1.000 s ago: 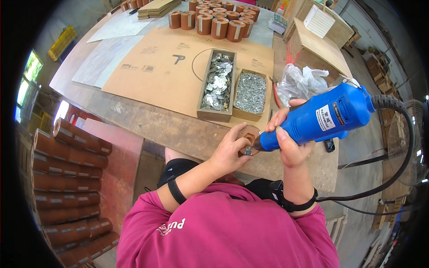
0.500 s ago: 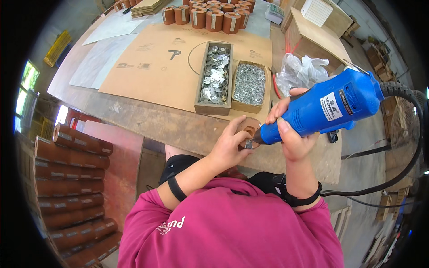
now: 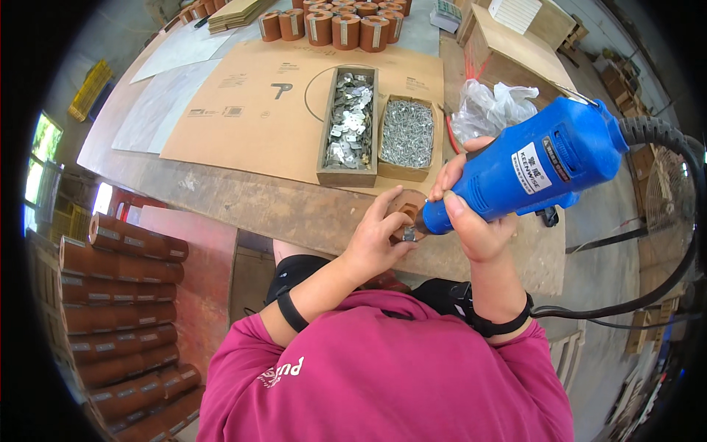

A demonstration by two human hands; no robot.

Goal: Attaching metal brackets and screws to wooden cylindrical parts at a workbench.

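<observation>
- Head view, progress: the work in hand looks part-done, in my judgement. One hollow brown cylinder [image 3: 414, 197] sits at the near edge of the workbench [image 3: 243, 199], its hole facing up, between the person's two hands.
- Left hand [image 3: 377, 237]: thumb and fingers pinch a small metal plate [image 3: 409, 234] against the near side of that cylinder.
- Right hand [image 3: 477, 225]: wrapped firmly round the body of a blue corded electric screwdriver [image 3: 526, 169], nose pointing left at the plate. Whether the tip meets a screw, I cannot tell; fingers and tool hide it.
- Done, apparently: cylinders stacked at left [image 3: 121, 291] bear grey plates along their sides; cylinders grouped at the far side [image 3: 345, 32] show pale strips. Whether either lot is finished, I cannot tell.
- Left, apparently: this plate's fastening, judged from the tool's placing. Supplies remain plentiful: the wooden tray [image 3: 346, 179] is well filled with loose plates, the carton [image 3: 403, 174] just right of it with screws.
- Count, single items: one screwdriver, one tray, one carton, one cylinder being worked, one plate in the fingers.
- Count, stocks: left stack, about eight rows; far group, six along the front, more behind, overlapping. Loose plates and screws: too many and too small to count.
</observation>
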